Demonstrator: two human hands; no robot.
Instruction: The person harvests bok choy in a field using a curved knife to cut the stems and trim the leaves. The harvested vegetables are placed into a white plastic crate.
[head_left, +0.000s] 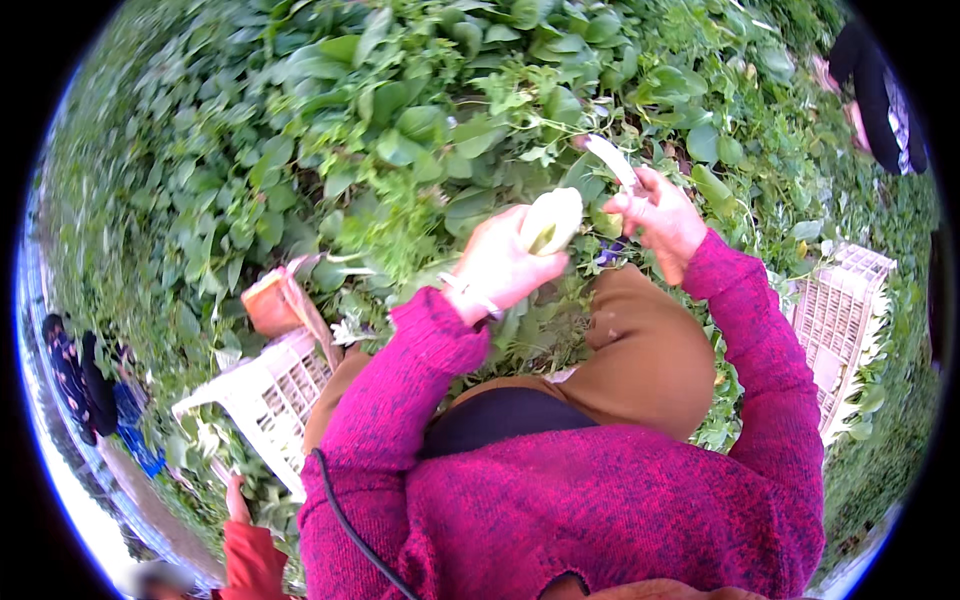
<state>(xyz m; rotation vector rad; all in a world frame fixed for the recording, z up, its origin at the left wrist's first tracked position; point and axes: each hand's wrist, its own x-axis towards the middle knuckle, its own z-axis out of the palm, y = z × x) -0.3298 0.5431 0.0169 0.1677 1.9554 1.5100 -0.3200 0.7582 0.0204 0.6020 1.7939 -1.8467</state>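
Note:
My left hand (502, 259) is closed around the white stalk base of a leafy green vegetable (553, 219), its pale base facing up and to the right. To its right, my right hand (656, 214) holds a pale, slender, slightly curved thing (611, 159), which looks like a knife; its far end points up and left over the plants. The two hands are apart. Broad-leaved greens (420, 124) grow densely in front of them.
At the left stands a white plastic crate (277, 390) beside an orange-red object (268, 306). Another crate (840, 315) with greens is at the right. A co-worker's red sleeve (251, 555) shows at lower left; more people are at both sides.

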